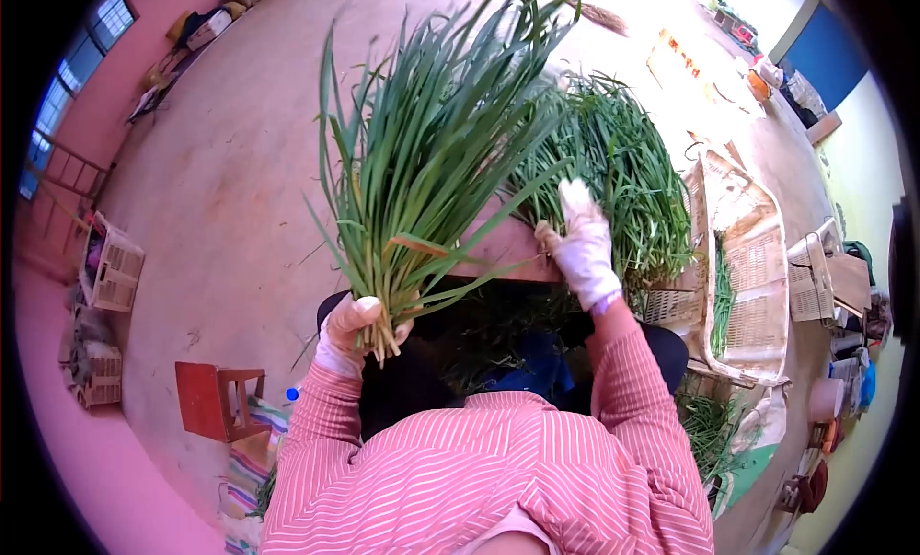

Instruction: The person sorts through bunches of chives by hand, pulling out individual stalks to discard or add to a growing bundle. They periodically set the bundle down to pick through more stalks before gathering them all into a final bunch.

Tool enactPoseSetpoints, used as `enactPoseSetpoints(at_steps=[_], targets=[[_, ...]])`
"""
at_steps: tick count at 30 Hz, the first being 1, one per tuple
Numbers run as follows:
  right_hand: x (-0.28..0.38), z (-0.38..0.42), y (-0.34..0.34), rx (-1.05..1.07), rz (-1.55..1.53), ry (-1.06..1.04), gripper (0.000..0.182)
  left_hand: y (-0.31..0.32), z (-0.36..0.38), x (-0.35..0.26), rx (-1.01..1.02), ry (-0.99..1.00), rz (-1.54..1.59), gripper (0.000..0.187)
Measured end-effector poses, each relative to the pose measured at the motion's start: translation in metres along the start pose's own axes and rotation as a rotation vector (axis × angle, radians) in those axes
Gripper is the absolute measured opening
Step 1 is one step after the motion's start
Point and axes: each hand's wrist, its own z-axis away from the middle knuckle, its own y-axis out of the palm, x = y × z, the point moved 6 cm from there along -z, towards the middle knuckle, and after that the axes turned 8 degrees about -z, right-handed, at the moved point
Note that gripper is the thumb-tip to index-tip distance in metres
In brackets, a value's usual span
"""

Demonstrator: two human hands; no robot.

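Note:
A large bunch of garlic chives stands fanned out in my gloved left hand. My fingers are wrapped round its pale cut ends, and the long green leaves spread upward and away from me. One dry brown leaf hangs across the stems. My right hand, also in a white glove, is at the near left side of a big pile of chives, thumb and fingers apart. The pile lies on a low table, whose surface is partly hidden by the leaves.
To the right is a white plastic basket with some chives inside. Loose greens lie below it. A small red wooden stool is at the left, next to a striped cloth. Crates line the left wall.

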Motion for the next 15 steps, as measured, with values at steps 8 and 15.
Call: enactPoseSetpoints(at_steps=[8, 15], targets=[[0.035, 0.074, -0.001, 0.501, -1.450, 0.468, 0.055, 0.013, -0.037, 0.046, 0.073, -0.117, -0.098, 0.066], [0.041, 0.092, 0.056, 0.549, -1.630, 0.787, 0.034, 0.034, -0.065, 0.122, 0.289, -0.478, -0.127, 0.053]])
